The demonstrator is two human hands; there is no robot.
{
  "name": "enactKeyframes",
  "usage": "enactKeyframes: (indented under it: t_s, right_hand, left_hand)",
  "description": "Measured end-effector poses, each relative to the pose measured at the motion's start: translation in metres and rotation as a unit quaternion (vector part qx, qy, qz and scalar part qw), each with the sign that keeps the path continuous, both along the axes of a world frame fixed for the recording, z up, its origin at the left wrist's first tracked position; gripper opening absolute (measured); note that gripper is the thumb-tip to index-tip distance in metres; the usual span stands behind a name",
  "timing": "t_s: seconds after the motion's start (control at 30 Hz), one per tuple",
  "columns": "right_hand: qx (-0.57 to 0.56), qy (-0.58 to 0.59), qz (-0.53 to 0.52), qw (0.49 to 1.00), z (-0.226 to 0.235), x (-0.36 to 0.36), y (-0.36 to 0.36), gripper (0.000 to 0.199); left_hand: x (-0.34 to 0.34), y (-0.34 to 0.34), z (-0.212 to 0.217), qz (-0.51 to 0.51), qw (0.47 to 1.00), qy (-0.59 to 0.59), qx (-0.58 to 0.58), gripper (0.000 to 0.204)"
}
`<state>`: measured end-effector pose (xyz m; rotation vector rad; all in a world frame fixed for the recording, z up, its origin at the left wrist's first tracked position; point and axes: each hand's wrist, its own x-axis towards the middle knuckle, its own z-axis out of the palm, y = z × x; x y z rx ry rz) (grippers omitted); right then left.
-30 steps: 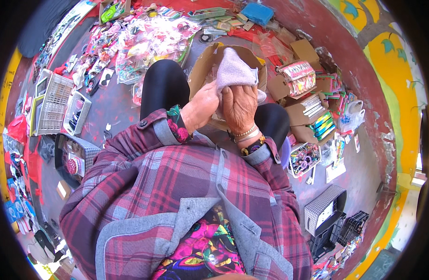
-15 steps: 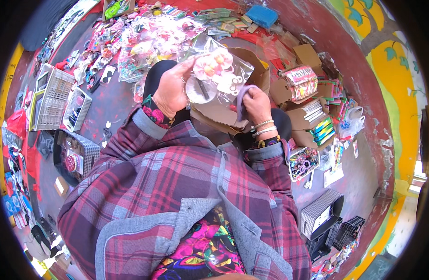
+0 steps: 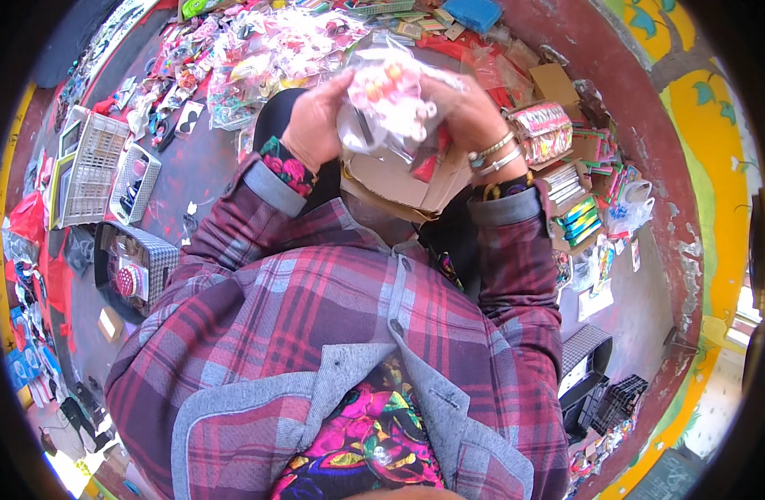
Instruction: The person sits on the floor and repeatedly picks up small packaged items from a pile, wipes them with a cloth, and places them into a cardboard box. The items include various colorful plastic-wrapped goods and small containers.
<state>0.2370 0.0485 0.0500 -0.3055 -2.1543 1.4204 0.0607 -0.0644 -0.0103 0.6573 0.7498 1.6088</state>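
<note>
A clear plastic bag [image 3: 386, 93] is held up in front of me, blurred by motion. Inside it show pink flower-shaped pieces and a white piece with a rounded animal outline. My left hand [image 3: 317, 122] grips the bag's left side, where a pale round card shows. On the opposite side, my right hand [image 3: 475, 115] has its fingers closed on the bag's edge, smeared by movement. Below the bag an opened cardboard box [image 3: 399, 185] stands between my knees. A red packet [image 3: 431, 160] shows at the box's inner side.
Heaped plastic-wrapped goods [image 3: 274, 54] cover the floor ahead. To the left are a white crate [image 3: 97, 167], a small white basket [image 3: 137, 185] and a dark checked bin [image 3: 156, 271]. Boxes with striped packets [image 3: 542, 132] and colourful packs [image 3: 580, 221] stand right, near a red wall [image 3: 624, 108].
My right hand has risen from the box to the bag's right side. The greyish-purple band it held no longer shows. The bag has moved slightly up.
</note>
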Motion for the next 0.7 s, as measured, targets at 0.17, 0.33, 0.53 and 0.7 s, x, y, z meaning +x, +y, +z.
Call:
enactKeyframes:
  t_s: [0.17,0.33,0.53,0.7]
  right_hand:
    - [-0.253,-0.069,-0.072,0.962,0.031,0.005,0.031,0.039]
    - [-0.212,-0.116,-0.041,0.969,0.037,0.0,0.043,0.028]
    - [-0.209,-0.202,0.027,0.956,0.022,-0.003,0.082,0.024]
    - [-0.303,-0.202,0.0,0.931,-0.005,-0.018,0.086,0.021]
  left_hand:
    - [-0.034,0.009,0.013,0.16,0.736,0.646,0.123,0.052]
    - [-0.033,0.028,0.03,0.162,0.729,0.652,0.131,0.037]
    - [-0.04,0.064,0.002,0.089,0.846,0.52,0.081,0.032]
    - [-0.048,0.074,-0.007,0.091,0.816,0.564,0.084,0.033]
